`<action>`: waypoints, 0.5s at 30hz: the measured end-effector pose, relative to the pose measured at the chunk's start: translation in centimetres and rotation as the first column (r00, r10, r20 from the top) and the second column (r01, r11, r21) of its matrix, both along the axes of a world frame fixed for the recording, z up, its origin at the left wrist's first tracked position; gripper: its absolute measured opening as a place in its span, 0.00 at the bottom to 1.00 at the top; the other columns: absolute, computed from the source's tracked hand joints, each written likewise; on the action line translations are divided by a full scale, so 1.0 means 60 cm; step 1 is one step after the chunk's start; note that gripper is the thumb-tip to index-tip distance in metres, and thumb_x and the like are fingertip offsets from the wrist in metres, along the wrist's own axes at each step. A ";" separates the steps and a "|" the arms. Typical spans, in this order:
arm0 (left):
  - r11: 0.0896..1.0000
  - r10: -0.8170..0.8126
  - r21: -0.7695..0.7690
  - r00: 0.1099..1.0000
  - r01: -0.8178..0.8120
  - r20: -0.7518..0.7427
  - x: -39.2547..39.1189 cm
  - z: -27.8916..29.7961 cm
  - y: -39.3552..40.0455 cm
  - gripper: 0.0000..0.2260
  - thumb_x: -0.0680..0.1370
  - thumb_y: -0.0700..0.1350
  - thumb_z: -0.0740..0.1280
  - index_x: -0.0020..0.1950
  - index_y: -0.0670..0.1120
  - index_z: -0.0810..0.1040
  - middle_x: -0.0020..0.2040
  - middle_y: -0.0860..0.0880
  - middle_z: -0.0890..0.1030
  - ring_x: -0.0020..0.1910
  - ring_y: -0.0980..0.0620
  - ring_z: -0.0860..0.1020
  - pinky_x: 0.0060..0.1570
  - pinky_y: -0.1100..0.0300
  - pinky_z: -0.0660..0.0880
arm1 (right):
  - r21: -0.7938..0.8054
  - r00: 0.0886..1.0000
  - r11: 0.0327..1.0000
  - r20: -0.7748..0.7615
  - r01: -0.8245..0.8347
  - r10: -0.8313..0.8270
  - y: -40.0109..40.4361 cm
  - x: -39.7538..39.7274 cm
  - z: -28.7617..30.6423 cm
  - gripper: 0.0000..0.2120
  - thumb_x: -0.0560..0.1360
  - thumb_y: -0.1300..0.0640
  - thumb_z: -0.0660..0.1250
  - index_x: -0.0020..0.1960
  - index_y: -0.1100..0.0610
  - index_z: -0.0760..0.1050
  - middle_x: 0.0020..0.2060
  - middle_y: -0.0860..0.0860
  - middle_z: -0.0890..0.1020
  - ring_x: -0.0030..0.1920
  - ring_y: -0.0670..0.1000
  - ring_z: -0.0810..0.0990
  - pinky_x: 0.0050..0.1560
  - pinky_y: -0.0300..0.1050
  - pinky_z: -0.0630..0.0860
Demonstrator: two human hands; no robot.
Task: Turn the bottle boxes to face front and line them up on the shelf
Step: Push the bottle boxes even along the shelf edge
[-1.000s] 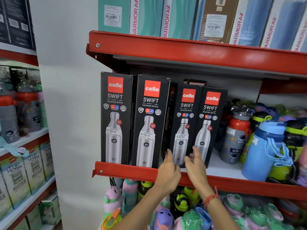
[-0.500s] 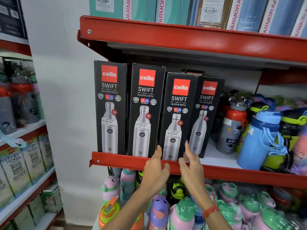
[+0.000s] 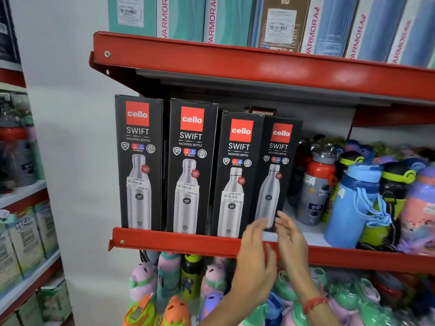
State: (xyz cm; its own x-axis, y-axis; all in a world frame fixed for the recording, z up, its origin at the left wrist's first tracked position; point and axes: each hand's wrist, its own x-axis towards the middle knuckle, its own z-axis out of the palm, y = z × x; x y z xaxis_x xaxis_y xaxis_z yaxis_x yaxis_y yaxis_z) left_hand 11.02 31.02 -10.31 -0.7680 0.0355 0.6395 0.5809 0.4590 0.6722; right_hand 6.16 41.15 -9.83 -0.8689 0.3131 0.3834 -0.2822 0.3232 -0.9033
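Note:
Several black Cello Swift bottle boxes stand upright on the red shelf. The first box, second box and third box face front at the shelf's lip. The fourth box sits further back, angled slightly and partly behind the third. My left hand and my right hand are raised in front of the fourth box's bottom corner, fingers spread, holding nothing. Whether the fingertips touch that box I cannot tell.
Loose bottles crowd the same shelf at right, among them a grey and red one and a blue one. Tall Varmora boxes fill the shelf above. Colourful children's bottles sit below. Another rack stands at left.
The third box came forward to the shelf's lip and faces front. Both hands left it and shifted right to the fourth box.

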 end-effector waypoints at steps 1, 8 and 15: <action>0.999 -0.040 0.018 0.996 0.038 0.077 -0.014 0.003 0.018 0.24 0.80 0.42 0.54 0.75 0.50 0.55 0.75 0.57 0.56 0.74 0.62 0.53 0.72 0.72 0.48 | -0.015 1.000 1.000 0.009 0.002 -0.002 0.013 -0.007 0.001 0.16 0.79 0.62 0.58 0.66 0.54 0.73 0.61 0.53 0.79 0.60 0.51 0.77 0.59 0.43 0.69; 0.971 -0.014 0.222 0.907 -0.088 0.420 -0.090 0.031 0.068 0.27 0.83 0.47 0.50 0.76 0.43 0.41 0.79 0.44 0.50 0.77 0.48 0.52 0.73 0.56 0.51 | -0.095 0.972 0.989 0.194 -0.113 0.130 0.042 -0.057 0.012 0.24 0.80 0.56 0.55 0.76 0.51 0.59 0.74 0.53 0.66 0.73 0.53 0.66 0.73 0.55 0.62; 0.975 0.035 0.182 0.889 -0.132 0.456 -0.079 0.042 0.066 0.26 0.81 0.42 0.52 0.77 0.44 0.44 0.78 0.43 0.55 0.75 0.46 0.57 0.71 0.55 0.57 | 0.096 0.986 0.995 0.162 -0.039 0.023 0.031 -0.030 0.025 0.24 0.79 0.56 0.55 0.75 0.48 0.62 0.64 0.57 0.78 0.58 0.56 0.77 0.57 0.50 0.69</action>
State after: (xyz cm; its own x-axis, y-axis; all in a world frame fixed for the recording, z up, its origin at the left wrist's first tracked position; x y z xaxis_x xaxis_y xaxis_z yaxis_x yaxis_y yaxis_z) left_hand 6.26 34.96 -7.81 -0.9678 -0.1341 0.2132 0.1615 0.3188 0.9339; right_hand 4.35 43.02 -8.32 -0.9304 0.2523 0.2658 -0.1474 0.4066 -0.9017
